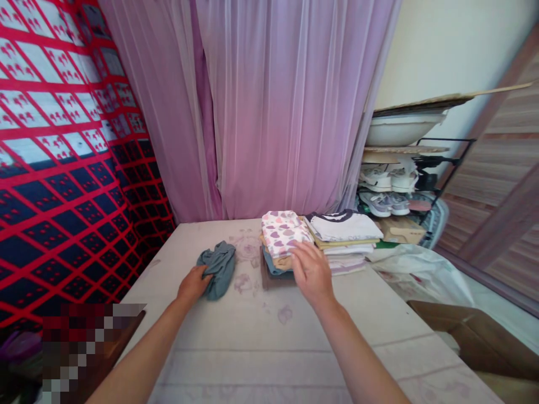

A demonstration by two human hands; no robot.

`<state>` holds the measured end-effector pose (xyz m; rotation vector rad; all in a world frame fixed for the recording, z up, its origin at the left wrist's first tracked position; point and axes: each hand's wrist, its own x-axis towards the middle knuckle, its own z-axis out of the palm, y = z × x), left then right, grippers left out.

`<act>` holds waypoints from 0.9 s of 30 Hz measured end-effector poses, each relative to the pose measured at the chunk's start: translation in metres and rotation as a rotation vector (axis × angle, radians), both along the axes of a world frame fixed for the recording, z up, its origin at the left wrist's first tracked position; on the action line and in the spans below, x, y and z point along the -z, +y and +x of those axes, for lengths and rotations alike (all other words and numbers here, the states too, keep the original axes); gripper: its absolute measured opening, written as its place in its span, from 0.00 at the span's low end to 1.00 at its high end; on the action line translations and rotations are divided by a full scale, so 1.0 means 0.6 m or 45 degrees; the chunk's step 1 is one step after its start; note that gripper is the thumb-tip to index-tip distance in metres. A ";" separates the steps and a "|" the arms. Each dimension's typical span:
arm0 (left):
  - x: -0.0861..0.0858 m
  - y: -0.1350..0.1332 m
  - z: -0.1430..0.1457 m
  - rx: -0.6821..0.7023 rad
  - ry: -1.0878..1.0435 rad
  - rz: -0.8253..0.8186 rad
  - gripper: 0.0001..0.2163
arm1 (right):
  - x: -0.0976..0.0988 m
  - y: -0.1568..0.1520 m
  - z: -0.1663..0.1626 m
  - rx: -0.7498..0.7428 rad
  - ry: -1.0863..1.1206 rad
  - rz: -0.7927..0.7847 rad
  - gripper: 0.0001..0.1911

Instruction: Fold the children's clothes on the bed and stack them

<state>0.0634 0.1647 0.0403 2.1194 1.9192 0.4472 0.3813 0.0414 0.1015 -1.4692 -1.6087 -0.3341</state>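
Observation:
My left hand [192, 283] is closed on the near edge of a crumpled grey-blue cloth [219, 266] lying on the pale bed surface [252, 331]. My right hand [310, 271] rests with fingers spread on the front of a small stack of folded clothes topped by a white heart-print piece [283, 231]. A second folded stack with a white, dark-collared top [343, 226] sits just to the right of it.
Pink curtains [269, 106] hang behind the bed. A red-and-navy patterned fabric [63, 168] covers the left side. A shoe rack [396, 185] with sneakers and a white basin stands at the right, with a white plastic bag [421, 264] below.

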 end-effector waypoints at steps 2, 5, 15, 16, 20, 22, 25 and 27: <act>0.004 -0.038 0.012 0.007 -0.111 0.090 0.14 | 0.046 -0.038 -0.033 -0.104 0.066 -0.063 0.15; -0.001 -0.113 0.056 0.053 -0.436 0.082 0.12 | 0.109 -0.086 -0.082 -0.211 0.157 -0.264 0.15; 0.035 -0.255 0.084 0.234 -0.980 -0.157 0.16 | 0.172 -0.162 -0.105 -0.248 1.075 -0.667 0.19; 0.044 -0.256 0.070 0.192 -0.895 -0.022 0.15 | 0.179 -0.165 -0.091 -0.108 1.262 -0.692 0.23; 0.076 -0.263 0.028 0.168 -0.537 0.238 0.21 | 0.204 -0.185 -0.020 0.343 1.280 -0.525 0.34; 0.084 -0.269 0.026 0.176 -0.430 0.240 0.24 | 0.208 -0.197 0.004 0.456 0.939 -0.331 0.36; 0.079 -0.274 0.043 0.166 -0.283 0.287 0.25 | 0.200 -0.207 0.002 0.370 0.443 -0.261 0.32; 0.066 -0.272 0.057 0.166 -0.182 0.330 0.22 | 0.187 -0.205 -0.021 0.246 0.194 -0.345 0.28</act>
